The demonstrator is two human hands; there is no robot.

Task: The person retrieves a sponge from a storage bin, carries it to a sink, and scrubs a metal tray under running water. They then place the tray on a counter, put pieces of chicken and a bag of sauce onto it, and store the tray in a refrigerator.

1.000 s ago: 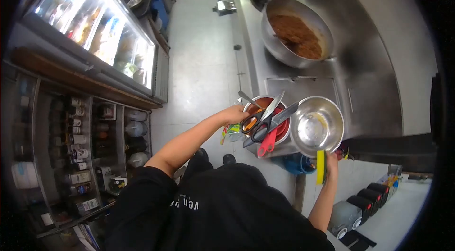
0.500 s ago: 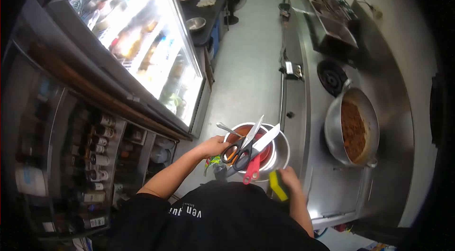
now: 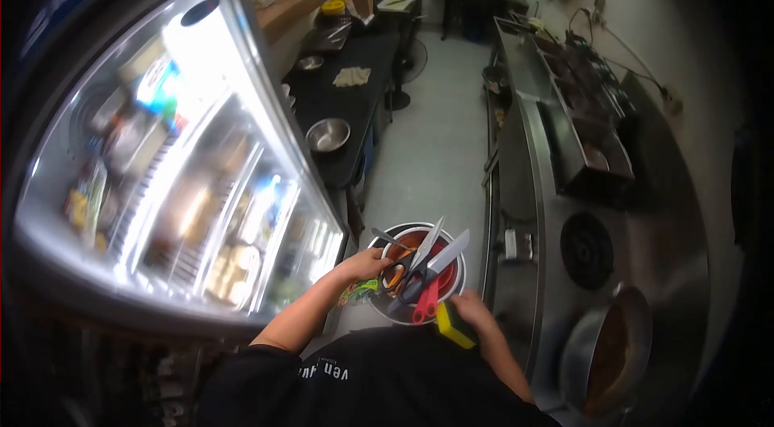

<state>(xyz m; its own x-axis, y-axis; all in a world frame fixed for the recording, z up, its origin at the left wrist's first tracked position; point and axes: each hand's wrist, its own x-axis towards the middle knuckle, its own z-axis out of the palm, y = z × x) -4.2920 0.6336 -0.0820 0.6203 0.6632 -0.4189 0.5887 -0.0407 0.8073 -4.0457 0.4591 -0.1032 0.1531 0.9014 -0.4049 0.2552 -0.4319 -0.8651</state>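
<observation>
My left hand (image 3: 369,264) grips the left rim of a stack of bowls (image 3: 401,227), its fingers partly hidden. Inside lie black-handled scissors (image 3: 427,245), a wide-bladed knife (image 3: 448,256), a red handle (image 3: 427,302) and a metal utensil handle (image 3: 389,238) that sticks out to the left. Under the left hand hangs a green and clear plastic packet (image 3: 357,292); what holds it is hidden. My right hand (image 3: 476,314) is closed at the right rim, with a yellow sponge (image 3: 455,327) held against the bowls.
On my left stands a lit glass-door fridge (image 3: 266,124). Beyond it, a dark counter (image 3: 355,116) bears a metal bowl (image 3: 328,135) and a cloth (image 3: 352,77). Along the right runs a steel counter (image 3: 556,266) with a burner (image 3: 587,249) and a large wok (image 3: 580,362). The aisle floor (image 3: 427,145) stretches ahead.
My view has shifted forward along the aisle and tilted up. The wok and burner now sit lower, and the fridge fills more of the left. Both hands still carry the bowls and sponge.
</observation>
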